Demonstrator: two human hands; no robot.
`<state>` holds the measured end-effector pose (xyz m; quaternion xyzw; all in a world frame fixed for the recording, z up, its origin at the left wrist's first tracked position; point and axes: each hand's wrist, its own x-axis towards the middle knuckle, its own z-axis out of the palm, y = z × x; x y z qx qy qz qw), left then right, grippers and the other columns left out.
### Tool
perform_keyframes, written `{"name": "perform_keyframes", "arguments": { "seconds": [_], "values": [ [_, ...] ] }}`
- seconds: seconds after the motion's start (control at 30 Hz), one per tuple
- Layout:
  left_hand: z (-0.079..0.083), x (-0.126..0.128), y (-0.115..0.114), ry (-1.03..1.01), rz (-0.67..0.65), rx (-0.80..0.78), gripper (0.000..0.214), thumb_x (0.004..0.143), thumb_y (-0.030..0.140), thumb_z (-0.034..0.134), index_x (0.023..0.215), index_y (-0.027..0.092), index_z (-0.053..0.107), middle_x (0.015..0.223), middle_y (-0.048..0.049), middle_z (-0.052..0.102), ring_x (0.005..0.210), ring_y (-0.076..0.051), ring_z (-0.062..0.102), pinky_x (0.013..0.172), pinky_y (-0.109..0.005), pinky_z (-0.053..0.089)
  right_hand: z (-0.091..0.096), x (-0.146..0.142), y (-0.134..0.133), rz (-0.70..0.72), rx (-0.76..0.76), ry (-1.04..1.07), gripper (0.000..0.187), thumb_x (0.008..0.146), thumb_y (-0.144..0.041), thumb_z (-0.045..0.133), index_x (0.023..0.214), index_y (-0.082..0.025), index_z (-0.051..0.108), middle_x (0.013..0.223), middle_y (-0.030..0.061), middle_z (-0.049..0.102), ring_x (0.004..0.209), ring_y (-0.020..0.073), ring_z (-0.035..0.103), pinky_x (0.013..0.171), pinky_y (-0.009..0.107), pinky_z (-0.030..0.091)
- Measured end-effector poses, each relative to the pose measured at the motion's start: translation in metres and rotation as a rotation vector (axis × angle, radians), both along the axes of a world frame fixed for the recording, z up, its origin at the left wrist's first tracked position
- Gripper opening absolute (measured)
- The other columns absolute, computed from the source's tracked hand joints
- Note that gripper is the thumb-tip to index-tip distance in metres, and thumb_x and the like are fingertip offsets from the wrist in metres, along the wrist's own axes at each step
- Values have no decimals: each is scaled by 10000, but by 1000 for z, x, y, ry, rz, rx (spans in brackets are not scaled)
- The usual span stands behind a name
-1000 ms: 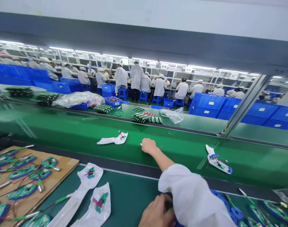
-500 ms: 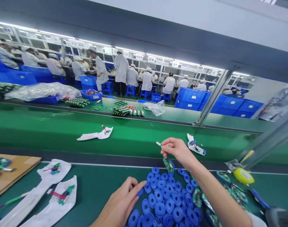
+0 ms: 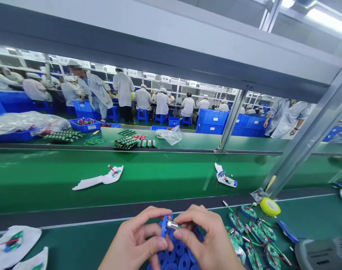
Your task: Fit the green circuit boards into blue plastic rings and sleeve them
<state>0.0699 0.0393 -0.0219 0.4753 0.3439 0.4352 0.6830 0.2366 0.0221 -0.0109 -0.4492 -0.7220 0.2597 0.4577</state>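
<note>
The left hand and the right hand have come together low over the bench, both closed in a pinch, where half a second ago they were apart. The left fingers grip a blue rubber ring standing on edge, while the right hand pinches a silver metal ferrule, its end touching the ring's face. That ferrule was raised over the belt a moment ago, with a green circuit board hanging below it; whether the board is still attached is hidden behind the fingers. A heap of blue rings lies directly under the hands, now mostly covered by them. To the right, wired green circuit boards lie scattered on the dark green bench mat, just beside a roll of yellow tape. Beyond, the green conveyor belt carries two white plastic sheets — the same pair as before, now further left in view. Past it, co-workers in white coats sit among blue crates.
</note>
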Motion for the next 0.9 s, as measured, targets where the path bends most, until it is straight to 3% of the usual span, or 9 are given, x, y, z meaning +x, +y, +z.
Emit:
{"name": "perform_keyframes", "arguments": {
  "seconds": [0.07, 0.13, 0.27, 0.47, 0.57, 0.73, 0.9],
  "values": [
    [5, 2, -4, -40, 86, -23, 420, 507, 315, 833, 881, 192, 686, 661, -9, 646, 572, -169, 618, 324, -181, 495, -2, -1, -1, -23, 161, -38, 56, 759, -186, 645, 791, -231, 655, 666, -39, 633, 605, 107, 558, 651, 250, 349],
    [8, 2, -6, -60, 109, -38, 416, 490, 325, 841, 857, 190, 700, 688, -2, 641, 488, -122, 597, 327, -163, 484, -4, -2, -1, -61, 312, -24, 43, 807, -212, 605, 787, -228, 640, 664, -46, 635, 593, 99, 552, 635, 250, 326],
    [8, -1, -5, -36, 49, -33, 413, 534, 351, 818, 902, 208, 697, 657, 14, 638, 363, -73, 554, 359, -165, 486, -3, -4, -1, -106, 517, -131, 94, 849, -189, 543, 794, -181, 619, 645, -13, 614, 577, 107, 522, 564, 254, 298],
    [-3, -7, 1, 6, -55, 20, 332, 602, 308, 782, 921, 266, 701, 703, 22, 573, 470, -101, 585, 379, -184, 509, 0, -7, -2, -225, 844, -461, 205, 872, -118, 435, 795, -110, 625, 594, 30, 606, 515, 119, 440, 516, 284, 275],
    [-1, -7, 2, 3, 4, 37, 321, 556, 209, 796, 860, 280, 719, 695, 23, 532, 560, -132, 566, 361, -216, 526, -1, -9, -4, -202, 877, -453, 206, 863, -92, 430, 796, -78, 624, 596, 54, 606, 526, 127, 443, 493, 279, 285],
    [11, -7, 1, 67, 12, -40, 406, 477, -12, 722, 754, 284, 741, 607, 65, 511, 430, -98, 564, 379, -200, 505, -6, -11, -7, -184, 847, -389, 173, 834, -53, 466, 774, -90, 623, 573, 39, 586, 531, 121, 426, 508, 267, 338],
    [14, -5, -2, 178, 46, -2, 417, 460, -22, 684, 734, 287, 745, 592, 75, 513, 403, -82, 557, 383, -172, 470, -22, -12, -4, -156, 816, -322, 225, 873, -88, 398, 802, -89, 612, 614, 56, 591, 559, 128, 433, 537, 277, 357]
  ]
}}
